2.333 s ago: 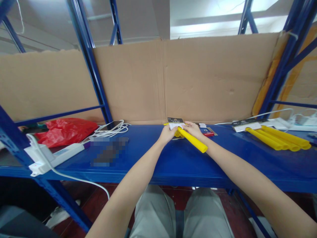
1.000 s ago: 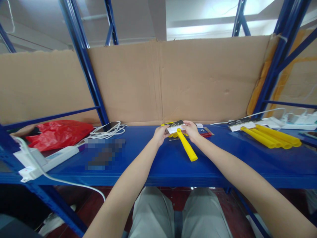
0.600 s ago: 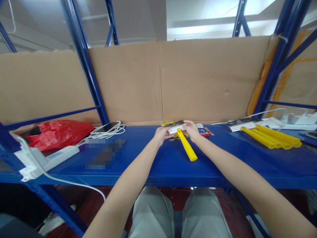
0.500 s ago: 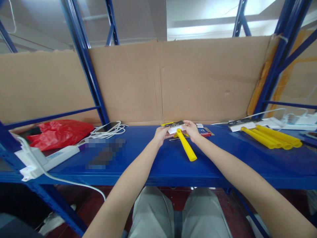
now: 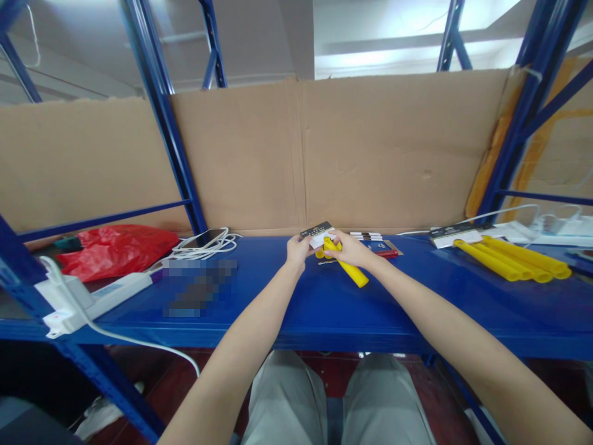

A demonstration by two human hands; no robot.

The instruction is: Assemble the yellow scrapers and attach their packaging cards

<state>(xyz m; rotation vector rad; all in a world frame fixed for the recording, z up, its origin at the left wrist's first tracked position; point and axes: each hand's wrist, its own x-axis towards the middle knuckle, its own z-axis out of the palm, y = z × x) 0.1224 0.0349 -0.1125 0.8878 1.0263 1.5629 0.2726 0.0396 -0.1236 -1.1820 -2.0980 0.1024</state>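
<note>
In front of me I hold a yellow-handled scraper (image 5: 353, 274), its wide head inside a black-and-white card sleeve (image 5: 321, 233). My left hand (image 5: 298, 250) is closed on the left edge of that head. My right hand (image 5: 348, 248) wraps round the upper part of the yellow handle, whose lower end points toward me and to the right. Behind and under my hands, more yellow and a thin metal piece show in part on the blue shelf (image 5: 296, 309).
Several yellow-handled scrapers (image 5: 514, 259) lie side by side at the right. White-and-black pieces (image 5: 365, 236) and a red object (image 5: 387, 253) lie behind my right hand. A power strip (image 5: 99, 303), coiled white cable (image 5: 204, 246) and red plastic bag (image 5: 118, 247) are at the left. Cardboard (image 5: 370, 148) closes the back.
My right hand has moved from the head's right edge down onto the yellow handle. The head has tilted, its right side now higher. My left hand keeps its hold on the left edge.
</note>
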